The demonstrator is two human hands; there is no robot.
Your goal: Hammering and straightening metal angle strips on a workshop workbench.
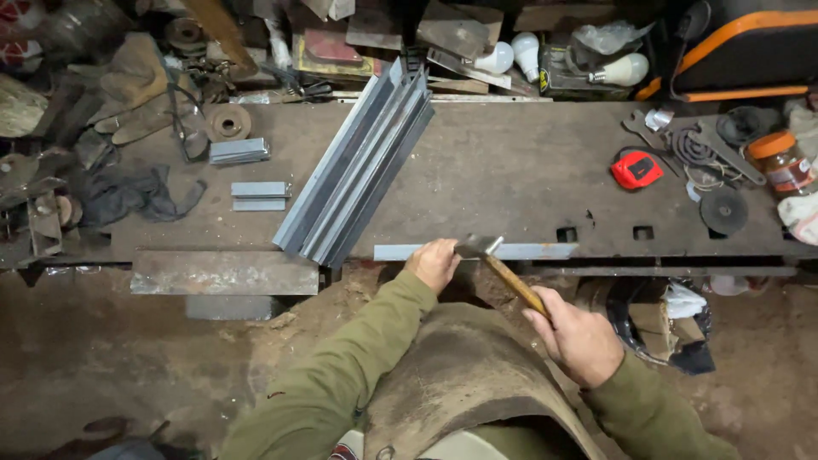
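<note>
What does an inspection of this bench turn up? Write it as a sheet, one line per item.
Surface: dark steel workbench, scuffed, with square holes near its front edge.
Job's things: flat metal strip lying along the front edge; wooden-handled hammer, its head over the strip.
Clutter: bundle of angle bars lying diagonally; short cut pieces; red tape measure; wrenches; grinding disc; jar; light bulbs; gloves.
Hands: left hand pressing on the strip; right hand gripping the hammer handle.
Cables: coiled wire by the wrenches.
Surroundings: dirt floor; steel plate at the bench front.
</note>
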